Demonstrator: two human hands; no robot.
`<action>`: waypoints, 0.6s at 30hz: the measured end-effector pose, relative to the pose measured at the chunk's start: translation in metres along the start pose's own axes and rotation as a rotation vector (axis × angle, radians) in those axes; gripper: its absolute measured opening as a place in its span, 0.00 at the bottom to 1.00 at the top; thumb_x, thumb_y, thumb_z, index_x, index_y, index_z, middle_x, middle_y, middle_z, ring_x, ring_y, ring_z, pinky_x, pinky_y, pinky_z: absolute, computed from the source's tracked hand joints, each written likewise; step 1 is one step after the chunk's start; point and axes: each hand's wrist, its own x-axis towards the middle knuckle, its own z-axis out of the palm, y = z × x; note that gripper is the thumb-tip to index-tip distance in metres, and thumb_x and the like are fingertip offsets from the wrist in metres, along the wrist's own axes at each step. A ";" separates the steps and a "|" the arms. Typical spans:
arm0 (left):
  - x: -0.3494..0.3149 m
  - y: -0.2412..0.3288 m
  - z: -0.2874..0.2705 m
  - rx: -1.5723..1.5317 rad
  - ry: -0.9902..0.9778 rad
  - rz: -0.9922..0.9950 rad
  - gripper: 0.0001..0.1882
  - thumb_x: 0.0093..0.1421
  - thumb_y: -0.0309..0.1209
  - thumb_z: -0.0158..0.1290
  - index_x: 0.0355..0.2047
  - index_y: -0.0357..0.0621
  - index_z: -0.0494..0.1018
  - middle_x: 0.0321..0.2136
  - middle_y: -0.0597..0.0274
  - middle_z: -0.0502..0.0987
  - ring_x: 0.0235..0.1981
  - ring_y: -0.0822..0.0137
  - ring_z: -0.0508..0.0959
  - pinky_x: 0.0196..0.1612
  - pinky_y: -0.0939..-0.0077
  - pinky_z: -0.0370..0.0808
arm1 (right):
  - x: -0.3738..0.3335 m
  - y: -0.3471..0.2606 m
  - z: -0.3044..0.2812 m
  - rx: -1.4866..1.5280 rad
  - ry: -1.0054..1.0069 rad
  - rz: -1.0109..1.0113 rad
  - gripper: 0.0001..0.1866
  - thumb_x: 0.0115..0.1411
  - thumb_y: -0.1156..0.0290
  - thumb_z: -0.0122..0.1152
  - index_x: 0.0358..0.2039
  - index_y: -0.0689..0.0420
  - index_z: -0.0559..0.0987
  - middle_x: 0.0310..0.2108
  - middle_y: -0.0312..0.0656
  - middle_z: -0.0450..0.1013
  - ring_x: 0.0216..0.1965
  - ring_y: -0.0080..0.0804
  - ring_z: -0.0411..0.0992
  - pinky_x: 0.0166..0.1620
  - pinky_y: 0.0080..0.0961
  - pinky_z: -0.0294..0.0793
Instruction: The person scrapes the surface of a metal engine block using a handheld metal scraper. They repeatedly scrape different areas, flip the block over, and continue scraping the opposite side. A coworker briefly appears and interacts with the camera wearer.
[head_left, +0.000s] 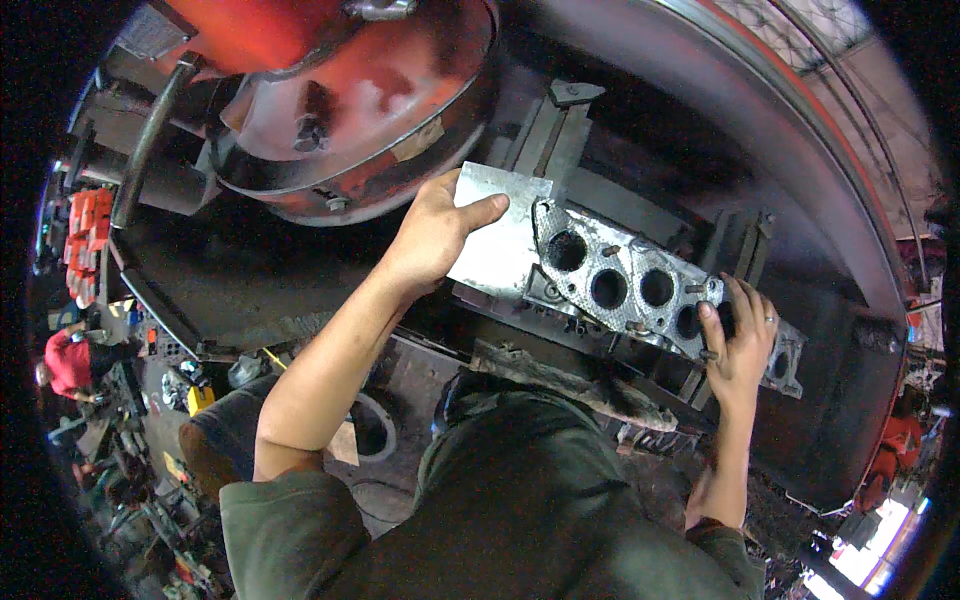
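Round-holed casting (632,291), gripped by right hand (743,340), lies right of left hand (436,237) pinching plate (502,247).

Room for a hand lies over the dark pan (265,295) left of the left forearm (335,365). Up and left, a big red round housing (360,105) blocks passage. A metal part with round holes (632,291) bars the middle; a curved dark wall (730,110) closes the far side.
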 end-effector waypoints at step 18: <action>0.048 0.010 -0.010 0.317 -0.221 0.101 0.16 0.64 0.35 0.61 0.45 0.34 0.77 0.33 0.57 0.83 0.32 0.69 0.81 0.38 0.71 0.78 | 0.001 0.001 0.000 0.044 -0.001 0.017 0.26 0.63 0.54 0.65 0.55 0.59 0.80 0.53 0.50 0.76 0.56 0.53 0.68 0.62 0.45 0.64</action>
